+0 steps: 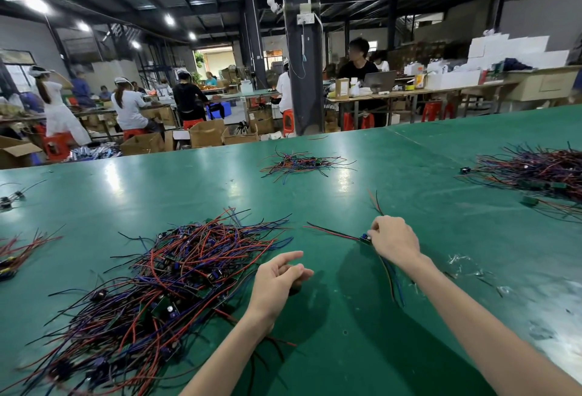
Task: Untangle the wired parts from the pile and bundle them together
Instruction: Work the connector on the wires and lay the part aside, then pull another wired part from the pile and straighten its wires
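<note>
A big tangled pile of wired parts [163, 285], red, blue and black leads on small circuit boards, lies on the green table [362, 317] at my front left. My right hand [395, 239] grips a wired part [365, 238] to the right of the pile; its red and black leads stretch left and up, its blue and orange leads trail down under my wrist. My left hand [278, 279] hovers just right of the pile with relaxed fingers, holding nothing.
A smaller wire heap [302, 162] lies at the table's middle back, a large one [541, 172] at the far right. Loose wired parts [12, 257] sit by the left edge. Clear plastic scraps [466, 265] lie at right. People work at benches beyond the table.
</note>
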Demonstrator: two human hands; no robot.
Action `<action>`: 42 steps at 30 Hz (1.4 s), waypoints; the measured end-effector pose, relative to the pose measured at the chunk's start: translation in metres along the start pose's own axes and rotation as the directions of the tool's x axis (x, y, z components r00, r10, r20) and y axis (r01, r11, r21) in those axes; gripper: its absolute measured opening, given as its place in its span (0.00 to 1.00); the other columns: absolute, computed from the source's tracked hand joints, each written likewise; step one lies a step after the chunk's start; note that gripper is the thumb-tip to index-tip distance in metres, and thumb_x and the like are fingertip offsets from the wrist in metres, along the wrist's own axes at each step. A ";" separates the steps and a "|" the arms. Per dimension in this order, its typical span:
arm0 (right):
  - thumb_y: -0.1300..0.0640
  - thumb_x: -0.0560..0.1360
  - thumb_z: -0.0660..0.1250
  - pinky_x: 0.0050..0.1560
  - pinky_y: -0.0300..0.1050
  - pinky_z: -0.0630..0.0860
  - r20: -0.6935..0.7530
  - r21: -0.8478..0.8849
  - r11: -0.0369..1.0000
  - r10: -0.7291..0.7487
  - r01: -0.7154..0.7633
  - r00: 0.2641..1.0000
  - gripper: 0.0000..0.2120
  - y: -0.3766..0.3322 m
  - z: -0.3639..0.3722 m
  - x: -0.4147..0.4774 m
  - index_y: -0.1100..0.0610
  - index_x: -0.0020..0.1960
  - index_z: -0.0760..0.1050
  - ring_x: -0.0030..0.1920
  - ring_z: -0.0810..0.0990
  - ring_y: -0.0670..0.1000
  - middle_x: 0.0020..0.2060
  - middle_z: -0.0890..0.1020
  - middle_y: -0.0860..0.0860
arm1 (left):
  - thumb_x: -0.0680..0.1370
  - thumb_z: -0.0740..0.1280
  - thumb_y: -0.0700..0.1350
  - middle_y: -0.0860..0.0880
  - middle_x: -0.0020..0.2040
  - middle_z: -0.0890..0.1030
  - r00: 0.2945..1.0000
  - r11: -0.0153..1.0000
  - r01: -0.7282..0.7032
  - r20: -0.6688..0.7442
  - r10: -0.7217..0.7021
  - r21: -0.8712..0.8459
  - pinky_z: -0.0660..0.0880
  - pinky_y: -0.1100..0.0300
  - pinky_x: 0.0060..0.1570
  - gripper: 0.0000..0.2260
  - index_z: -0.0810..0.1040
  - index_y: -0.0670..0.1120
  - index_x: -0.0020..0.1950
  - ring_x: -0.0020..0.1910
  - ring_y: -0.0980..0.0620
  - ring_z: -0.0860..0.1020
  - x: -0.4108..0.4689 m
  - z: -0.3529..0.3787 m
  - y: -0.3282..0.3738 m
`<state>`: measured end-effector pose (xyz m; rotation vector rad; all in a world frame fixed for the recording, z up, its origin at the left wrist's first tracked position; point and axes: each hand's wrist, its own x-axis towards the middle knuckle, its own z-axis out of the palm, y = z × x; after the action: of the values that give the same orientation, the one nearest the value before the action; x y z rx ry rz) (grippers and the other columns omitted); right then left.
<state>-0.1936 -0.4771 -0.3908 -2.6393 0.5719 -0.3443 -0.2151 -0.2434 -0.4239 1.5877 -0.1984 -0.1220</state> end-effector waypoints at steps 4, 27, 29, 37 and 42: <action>0.58 0.76 0.66 0.48 0.46 0.74 0.025 0.088 0.995 -0.059 0.056 0.998 0.06 0.000 0.009 0.006 0.57 0.47 0.81 0.50 0.79 0.59 0.49 0.83 0.56 | 0.78 0.65 0.36 0.46 0.39 0.85 1.000 1.000 -0.005 -0.010 0.005 -0.019 0.75 0.66 0.40 0.09 0.79 0.46 0.55 0.38 0.57 0.82 -0.002 0.000 0.002; 0.60 0.75 0.59 0.56 0.53 0.66 -0.141 -0.186 0.982 -0.038 0.011 0.989 0.08 0.035 0.016 0.035 0.57 0.53 0.73 0.55 0.72 0.59 0.51 0.78 0.57 | 0.77 0.63 0.33 0.45 0.34 0.84 0.997 1.000 -0.031 -0.075 0.030 -0.001 0.74 0.66 0.35 0.07 0.80 0.42 0.47 0.33 0.54 0.80 -0.009 -0.002 0.011; 0.61 0.75 0.60 0.55 0.53 0.66 -0.152 -0.175 0.984 -0.020 -0.007 0.988 0.08 0.036 0.012 0.035 0.57 0.53 0.71 0.55 0.73 0.59 0.51 0.79 0.58 | 0.77 0.63 0.34 0.47 0.33 0.83 0.992 0.991 -0.071 -0.098 0.082 0.110 0.74 0.66 0.36 0.08 0.80 0.43 0.44 0.33 0.55 0.79 -0.010 -0.004 0.013; 0.50 0.76 0.60 0.56 0.52 0.67 -0.191 -0.355 0.922 -0.234 0.156 0.953 0.17 0.007 0.019 -0.001 0.54 0.63 0.68 0.60 0.69 0.55 0.59 0.74 0.53 | 0.75 0.60 0.37 0.50 0.51 0.78 0.890 0.290 -0.055 -0.084 0.447 0.956 0.66 0.60 0.52 0.11 0.76 0.48 0.53 0.52 0.51 0.70 -0.014 -0.033 0.034; 0.50 0.76 0.59 0.59 0.56 0.65 -0.065 -0.397 0.890 -0.272 0.225 0.960 0.14 -0.016 0.033 -0.030 0.53 0.59 0.70 0.62 0.67 0.55 0.59 0.72 0.53 | 0.74 0.62 0.42 0.48 0.57 0.77 0.950 0.089 0.232 -0.246 0.194 0.969 0.69 0.57 0.56 0.13 0.76 0.47 0.57 0.58 0.48 0.71 -0.020 -0.057 0.042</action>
<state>-0.2043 -0.4392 -0.4168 -3.1038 0.3632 -0.5147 -0.2255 -0.1847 -0.3810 3.0488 0.0564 0.3805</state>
